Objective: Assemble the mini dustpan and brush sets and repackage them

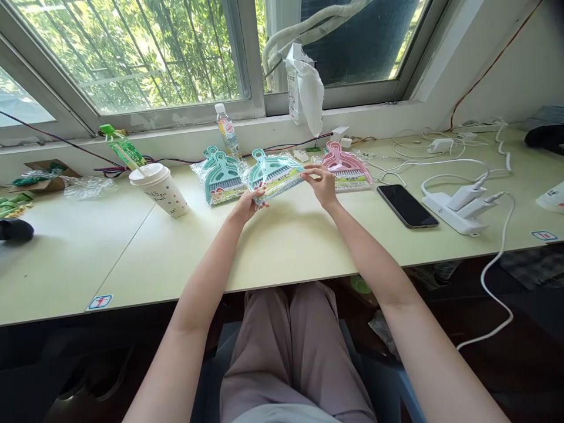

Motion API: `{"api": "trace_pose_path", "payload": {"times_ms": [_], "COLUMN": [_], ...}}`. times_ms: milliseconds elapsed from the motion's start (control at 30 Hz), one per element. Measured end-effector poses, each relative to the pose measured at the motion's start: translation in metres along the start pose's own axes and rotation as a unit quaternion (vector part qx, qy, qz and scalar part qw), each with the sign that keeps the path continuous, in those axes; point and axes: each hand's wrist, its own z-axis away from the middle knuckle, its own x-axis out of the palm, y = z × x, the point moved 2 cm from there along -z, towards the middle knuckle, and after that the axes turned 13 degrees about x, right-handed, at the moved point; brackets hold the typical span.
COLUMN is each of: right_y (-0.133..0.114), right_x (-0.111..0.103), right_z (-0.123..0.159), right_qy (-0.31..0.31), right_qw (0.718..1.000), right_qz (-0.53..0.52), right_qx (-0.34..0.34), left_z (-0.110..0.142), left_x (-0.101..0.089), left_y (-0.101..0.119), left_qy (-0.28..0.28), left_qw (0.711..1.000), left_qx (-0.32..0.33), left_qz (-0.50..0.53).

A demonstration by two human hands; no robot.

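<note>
Pale surface (pixel 286 247) beneath a window, packaged teal dustpan set (pixel 274 174) held just above its far middle.
Left hand (pixel 252 202) pinches the pack's near-left corner, right hand (pixel 323 183) its right edge; steady opposed grips suit the slippery wrapper, clear of the cup (pixel 161 189) at left and phone (pixel 407 205) at right.

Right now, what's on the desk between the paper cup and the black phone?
In the head view, between the cup and the phone lie a teal dustpan pack, the teal pack both hands hold, and a pink pack.
</note>
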Motion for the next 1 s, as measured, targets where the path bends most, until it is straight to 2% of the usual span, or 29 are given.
{"api": "trace_pose_path", "payload": {"times_ms": [200,300,400,500,633,700,800,1000], "right_y": [0.007,0.011,0.014,0.019,0.025,0.026,0.025,0.019], "right_x": [0.000,0.001,0.004,0.008,0.012,0.012,0.010,0.006], "right_z": [-0.002,-0.002,-0.002,-0.004,-0.006,-0.005,-0.003,-0.002], "right_qy": [0.071,0.061,0.033,-0.003,-0.107,-0.135,-0.131,-0.099], "right_qw": [0.996,0.997,0.999,0.995,0.961,0.944,0.932,0.930], "right_qz": [0.033,0.036,0.023,-0.031,-0.106,-0.124,-0.158,-0.195], "right_qx": [-0.039,-0.022,0.021,0.094,0.231,0.276,0.300,0.295], "left_z": [0.004,0.004,0.005,0.006,0.007,0.006,0.006,0.008], "left_x": [0.002,0.003,0.002,0.000,-0.002,-0.002,0.001,0.005], "left_y": [0.000,-0.004,-0.006,-0.005,-0.005,-0.005,-0.006,-0.005], "left_qy": [-0.084,-0.101,-0.098,-0.100,-0.091,-0.084,-0.084,-0.152], "left_qw": [0.995,0.992,0.993,0.992,0.991,0.991,0.991,0.984], "left_qx": [0.021,0.023,0.023,0.020,0.006,-0.002,0.002,0.058], "left_qz": [-0.055,-0.065,-0.066,-0.074,-0.098,-0.108,-0.104,-0.076]}}
